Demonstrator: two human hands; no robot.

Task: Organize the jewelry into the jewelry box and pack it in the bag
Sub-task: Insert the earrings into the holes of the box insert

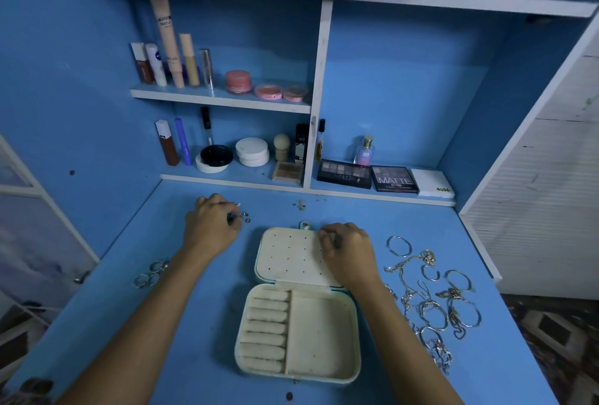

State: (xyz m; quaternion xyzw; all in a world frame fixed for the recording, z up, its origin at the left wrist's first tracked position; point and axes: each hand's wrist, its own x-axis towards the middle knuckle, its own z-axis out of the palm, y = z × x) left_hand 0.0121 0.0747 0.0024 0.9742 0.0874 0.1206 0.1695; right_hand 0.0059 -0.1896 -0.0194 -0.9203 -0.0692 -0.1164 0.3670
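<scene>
We look down on a blue painted worktop [201, 323] where a cream, rounded jewellery box with a pale teal shell [299, 304] lies open in front of us, its perforated lid panel flat on the far side, its padded ring rolls and one open compartment nearest us and holding nothing. Our left hand [210, 229] reaches to a small scatter of tiny dark earrings [241, 214], its fingers curled and seeming to pinch one. Our right hand [348, 249] rests on the lid's far right corner, fingers bent over its edge to steady it; whether it holds anything small we cannot tell. A cluster of silver rings [151, 273] sits at the left, and a heap of silver bangles and thin chains [431, 301] lies to the right. We judge the risks to be an earring slipping from the pinch and rolling off, the lid shifting if our right hand lifts, and the chains tangling further when pulled from the heap
</scene>
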